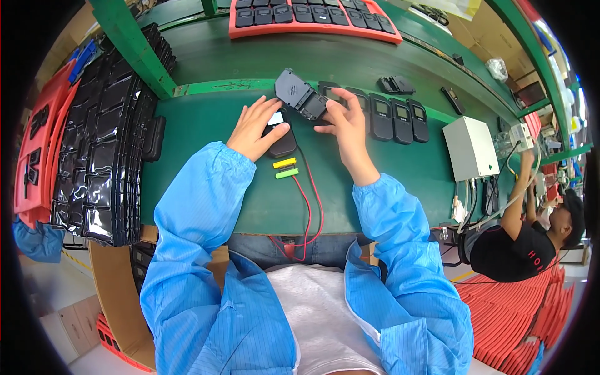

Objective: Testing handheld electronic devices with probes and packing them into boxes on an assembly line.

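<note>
My left hand (253, 129) lies over a black handheld device (283, 145) with a lit screen, its thumb across the front and its fingers along the upper edge. In my right hand (347, 128) is a second black handheld device (292, 87), tilted with its back up and its battery compartment uncovered; thumb and fingers grip its right end. Just below the lit device lie a yellow and a green battery-shaped cylinder (287, 174), side by side, with red wires (308, 206) running toward my lap. To the right, several similar devices (402, 120) stand in a row, screens up.
Another device (396, 85) lies face down behind the row. A red tray (315, 29) of devices sits at the back. Stacked black plastic trays (100, 144) rise at left. A white box (470, 148) with cables stands at right, near a co-worker (522, 240).
</note>
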Demonstrator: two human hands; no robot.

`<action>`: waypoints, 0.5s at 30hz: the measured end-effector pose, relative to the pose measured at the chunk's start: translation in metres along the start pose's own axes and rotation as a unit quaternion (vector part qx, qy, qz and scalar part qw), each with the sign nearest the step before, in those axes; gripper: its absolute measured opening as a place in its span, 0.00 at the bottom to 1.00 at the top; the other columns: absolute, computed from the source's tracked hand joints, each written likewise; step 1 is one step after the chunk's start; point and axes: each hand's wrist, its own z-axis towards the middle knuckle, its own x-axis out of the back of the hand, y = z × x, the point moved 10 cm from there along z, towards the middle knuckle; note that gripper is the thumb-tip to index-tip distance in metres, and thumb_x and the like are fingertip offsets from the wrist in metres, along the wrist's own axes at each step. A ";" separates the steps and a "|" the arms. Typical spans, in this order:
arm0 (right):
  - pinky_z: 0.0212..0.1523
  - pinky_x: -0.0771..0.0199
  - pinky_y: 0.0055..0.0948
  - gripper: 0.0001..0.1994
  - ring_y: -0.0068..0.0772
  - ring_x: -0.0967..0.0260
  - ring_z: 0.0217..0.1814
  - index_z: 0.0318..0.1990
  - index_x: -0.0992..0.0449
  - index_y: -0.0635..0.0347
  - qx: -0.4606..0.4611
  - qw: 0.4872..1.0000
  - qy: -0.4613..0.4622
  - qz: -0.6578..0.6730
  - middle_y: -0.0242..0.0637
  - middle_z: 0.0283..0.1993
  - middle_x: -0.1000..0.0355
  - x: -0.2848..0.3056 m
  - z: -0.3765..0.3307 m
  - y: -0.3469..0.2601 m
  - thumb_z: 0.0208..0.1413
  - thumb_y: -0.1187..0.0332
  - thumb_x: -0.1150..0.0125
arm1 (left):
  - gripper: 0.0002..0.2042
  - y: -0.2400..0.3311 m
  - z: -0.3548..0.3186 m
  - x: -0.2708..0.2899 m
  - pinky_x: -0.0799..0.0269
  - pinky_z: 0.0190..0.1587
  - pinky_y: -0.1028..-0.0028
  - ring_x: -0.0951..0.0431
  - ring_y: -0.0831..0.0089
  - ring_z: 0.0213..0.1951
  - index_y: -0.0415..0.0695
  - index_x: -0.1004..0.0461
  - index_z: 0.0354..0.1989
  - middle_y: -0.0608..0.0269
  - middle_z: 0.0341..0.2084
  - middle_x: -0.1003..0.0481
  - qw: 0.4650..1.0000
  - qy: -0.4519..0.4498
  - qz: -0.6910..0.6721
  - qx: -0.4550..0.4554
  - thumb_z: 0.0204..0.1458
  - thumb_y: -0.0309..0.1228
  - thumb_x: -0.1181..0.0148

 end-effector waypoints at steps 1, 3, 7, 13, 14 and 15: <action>0.34 0.19 0.27 0.19 0.30 0.24 0.42 0.62 0.37 0.59 0.014 1.000 -0.014 0.013 0.43 0.48 0.25 -0.005 -0.002 -0.004 0.65 0.67 0.48 | 0.32 -0.002 0.000 0.001 0.55 0.71 0.57 0.51 0.54 0.71 0.42 0.42 0.67 0.48 0.66 0.42 1.000 0.010 -0.008 0.013 0.60 0.49 0.46; 0.34 0.19 0.27 0.19 0.30 0.24 0.41 0.61 0.37 0.59 0.026 0.999 -0.033 0.024 0.43 0.48 0.26 -0.013 -0.007 -0.007 0.65 0.67 0.48 | 0.31 -0.005 -0.001 0.002 0.53 0.71 0.58 0.49 0.55 0.71 0.41 0.41 0.67 0.49 0.66 0.42 0.999 0.023 -0.016 0.029 0.61 0.48 0.47; 0.31 0.23 0.24 0.16 0.25 0.26 0.35 0.57 0.33 0.59 0.005 0.994 -0.106 0.037 0.37 0.41 0.25 -0.034 -0.015 -0.003 0.64 0.66 0.45 | 0.27 -0.012 -0.001 0.007 0.42 0.66 0.62 0.35 0.60 0.64 0.40 0.39 0.65 0.52 0.62 0.35 0.916 0.071 -0.390 0.056 0.63 0.44 0.50; 0.25 0.36 0.21 0.17 0.20 0.35 0.22 0.46 0.26 0.58 0.068 0.881 -0.294 -0.365 0.28 0.22 0.32 -0.068 -0.042 0.000 0.54 0.59 0.32 | 0.23 -0.021 0.000 0.032 0.27 0.51 0.70 0.22 0.69 0.46 0.42 0.36 0.63 0.57 0.50 0.26 0.802 0.171 -0.565 0.087 0.63 0.41 0.49; 0.24 0.39 0.21 0.18 0.20 0.37 0.20 0.43 0.25 0.58 0.097 0.845 -0.327 -0.411 0.27 0.19 0.34 -0.074 -0.049 -0.002 0.51 0.58 0.29 | 0.23 -0.021 -0.001 0.039 0.25 0.48 0.71 0.21 0.70 0.43 0.42 0.36 0.63 0.57 0.48 0.25 0.779 0.205 -0.588 0.074 0.63 0.41 0.49; 0.24 0.39 0.21 0.18 0.20 0.37 0.20 0.43 0.25 0.58 0.075 0.841 -0.324 -0.428 0.27 0.19 0.34 -0.072 -0.048 0.001 0.51 0.58 0.29 | 0.23 -0.025 -0.002 0.041 0.25 0.48 0.71 0.21 0.70 0.43 0.42 0.36 0.63 0.57 0.48 0.25 0.778 0.210 -0.585 0.091 0.63 0.41 0.49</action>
